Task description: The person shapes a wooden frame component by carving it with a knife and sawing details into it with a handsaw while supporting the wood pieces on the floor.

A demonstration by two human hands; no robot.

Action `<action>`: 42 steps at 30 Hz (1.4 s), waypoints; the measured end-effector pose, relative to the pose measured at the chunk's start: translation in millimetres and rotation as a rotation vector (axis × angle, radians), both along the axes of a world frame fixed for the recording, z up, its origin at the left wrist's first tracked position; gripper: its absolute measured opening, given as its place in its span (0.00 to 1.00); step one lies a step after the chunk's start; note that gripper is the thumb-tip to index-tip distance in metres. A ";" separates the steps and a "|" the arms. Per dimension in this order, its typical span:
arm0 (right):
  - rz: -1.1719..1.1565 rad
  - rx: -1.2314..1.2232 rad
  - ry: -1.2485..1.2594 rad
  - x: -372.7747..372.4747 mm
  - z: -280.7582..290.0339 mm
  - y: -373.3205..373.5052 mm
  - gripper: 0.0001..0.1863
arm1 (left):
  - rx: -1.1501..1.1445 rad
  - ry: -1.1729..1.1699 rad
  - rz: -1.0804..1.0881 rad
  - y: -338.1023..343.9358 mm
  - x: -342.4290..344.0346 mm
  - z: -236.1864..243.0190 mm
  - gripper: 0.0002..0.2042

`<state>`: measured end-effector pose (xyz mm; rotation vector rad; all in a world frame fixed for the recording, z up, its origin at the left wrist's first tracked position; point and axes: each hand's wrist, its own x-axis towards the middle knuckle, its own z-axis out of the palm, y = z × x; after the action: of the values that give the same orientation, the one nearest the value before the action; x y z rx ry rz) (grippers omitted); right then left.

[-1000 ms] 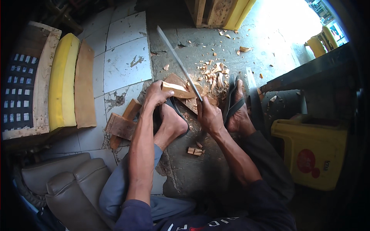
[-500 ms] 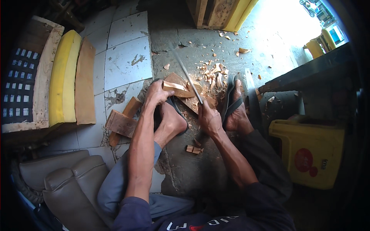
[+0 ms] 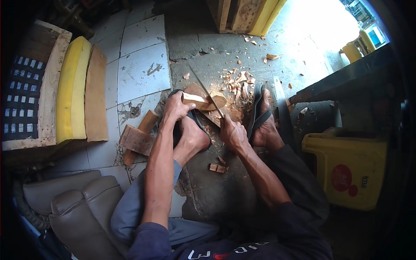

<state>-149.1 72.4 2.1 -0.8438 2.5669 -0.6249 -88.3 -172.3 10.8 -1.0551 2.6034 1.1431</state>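
My left hand (image 3: pixel 175 107) is closed round the left end of a carved wooden piece (image 3: pixel 197 102), beside my left foot. The piece has a pale, freshly cut upper face and a rounded right end. It rests over a flat wooden board (image 3: pixel 194 88) on the floor. My right hand (image 3: pixel 234 132) grips a long, narrow-bladed knife (image 3: pixel 202 83); its handle is mostly hidden in the fist. The blade slants up and to the left across the wooden piece near its rounded end, seemingly touching it, with the tip beyond.
Wood chips (image 3: pixel 241 82) lie scattered between my sandalled feet. Wood blocks (image 3: pixel 137 139) sit left of my left foot. A yellow plastic container (image 3: pixel 346 169) stands at right under a dark bench (image 3: pixel 342 76). Yellow-padded wooden frames (image 3: pixel 71 91) stand at left and far back.
The knife blade has swung left and its tip has come nearer; it was blurred before. My right hand has shifted slightly left. My left hand and the wooden piece have hardly moved.
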 end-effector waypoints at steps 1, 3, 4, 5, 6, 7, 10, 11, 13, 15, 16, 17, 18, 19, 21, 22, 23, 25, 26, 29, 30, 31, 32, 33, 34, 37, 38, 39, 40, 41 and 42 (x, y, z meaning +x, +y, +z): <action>-0.002 -0.023 -0.044 -2.2 -5.3 0.7 0.15 | 0.039 0.024 0.036 3.3 0.4 -0.5 0.25; -0.135 -0.097 -0.452 -2.8 14.1 -10.2 0.20 | -0.015 0.093 0.046 0.8 7.5 -3.7 0.24; -0.221 -0.220 -0.981 -6.0 33.8 -10.3 0.21 | -0.040 0.117 0.058 -0.7 16.9 -7.9 0.24; -0.170 -0.184 -0.736 -3.6 31.2 -7.7 0.19 | -0.001 0.074 0.041 2.9 12.8 0.2 0.24; -0.119 -0.144 -0.492 0.4 29.0 -5.7 0.17 | -0.007 0.092 0.033 4.8 8.6 0.3 0.24; -0.103 -0.174 -0.337 1.1 27.4 -3.1 0.16 | -0.012 0.110 0.025 6.7 4.4 2.9 0.24; -0.045 -0.258 -0.011 14.3 35.2 -5.2 0.13 | -0.028 0.085 0.044 8.5 10.0 2.9 0.23; -0.042 -0.294 0.028 16.4 34.1 -4.5 0.13 | -0.044 0.079 0.036 10.4 10.1 4.7 0.23; -0.042 -0.213 0.043 20.3 26.3 -3.7 0.13 | -0.066 0.060 0.041 16.4 11.7 7.5 0.23; -0.033 -0.061 0.031 17.1 2.0 -0.4 0.14 | -0.056 0.182 0.028 20.3 14.2 3.1 0.23; -0.032 0.014 0.026 14.2 -8.6 4.6 0.14 | -0.051 0.244 0.020 22.8 15.5 -0.6 0.24; -0.032 -0.012 -0.045 17.3 -3.3 6.0 0.17 | -0.098 0.223 0.028 28.3 19.2 -4.3 0.27; -0.074 -0.025 -0.173 17.6 0.8 2.7 0.18 | -0.127 0.295 0.034 32.6 22.1 -7.5 0.25; -0.117 -0.037 -0.301 16.4 5.5 0.4 0.18 | -0.161 0.325 0.019 33.4 23.3 -10.0 0.24; -0.270 -0.176 -0.946 11.9 46.1 -2.6 0.20 | -0.244 0.384 0.016 33.9 28.9 -18.1 0.22; -0.224 -0.166 -0.785 14.6 49.9 -4.7 0.20 | -0.294 0.408 0.027 35.4 34.1 -20.8 0.21; -0.188 -0.161 -0.617 16.8 54.8 -4.6 0.19 | -0.342 0.441 0.029 38.7 33.3 -18.7 0.21; -0.121 -0.199 -0.246 23.0 52.4 -2.6 0.17 | -0.321 0.442 0.035 43.7 29.1 -14.9 0.20; -0.128 -0.214 -0.182 26.3 51.5 -3.5 0.16 | -0.313 0.434 0.042 45.3 30.4 -14.7 0.20; -0.128 -0.182 -0.012 31.9 44.4 -5.3 0.14 | -0.416 0.467 0.028 52.5 35.2 -13.6 0.20; -0.091 -0.122 0.032 28.9 27.3 -1.0 0.13 | -0.371 0.486 0.024 54.3 34.2 -13.9 0.20; -0.061 -0.058 0.076 24.5 1.4 7.5 0.13 | -0.321 0.505 0.013 57.5 33.2 -16.1 0.20; -0.017 -0.004 0.116 22.2 -0.9 3.2 0.13 | -0.283 0.520 0.014 55.2 33.4 -14.3 0.20; -0.014 -0.054 0.069 20.5 -2.0 3.1 0.14 | -0.337 0.515 0.004 56.5 32.7 -12.9 0.20; -0.109 -0.097 -0.190 14.5 -1.3 6.4 0.14 | -0.391 0.510 -0.006 60.3 31.0 -11.6 0.20; -0.203 -0.102 -0.566 21.8 59.4 -11.2 0.13 | -0.487 0.458 0.020 58.6 43.9 -18.3 0.20; -0.147 -0.124 -0.352 25.4 53.3 -11.0 0.13 | -0.502 0.448 0.022 60.9 44.0 -16.9 0.20; -0.089 -0.144 -0.139 30.8 46.8 -10.8 0.13 | -0.467 0.445 0.020 62.1 43.0 -15.7 0.20; -0.028 -0.161 0.073 35.3 40.8 -8.7 0.12 | -0.432 0.440 0.018 62.0 41.6 -14.8 0.21; -0.026 -0.135 0.125 36.4 37.0 -8.3 0.12 | -0.406 0.433 0.028 59.6 41.5 -12.8 0.21; -0.006 -0.084 0.125 32.6 26.3 -7.8 0.12 | -0.378 0.457 0.035 57.1 41.0 -14.6 0.20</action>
<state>-116.5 64.6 28.3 -0.9311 2.6716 -0.7074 -47.2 -115.2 -3.8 -0.9945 3.2725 1.0208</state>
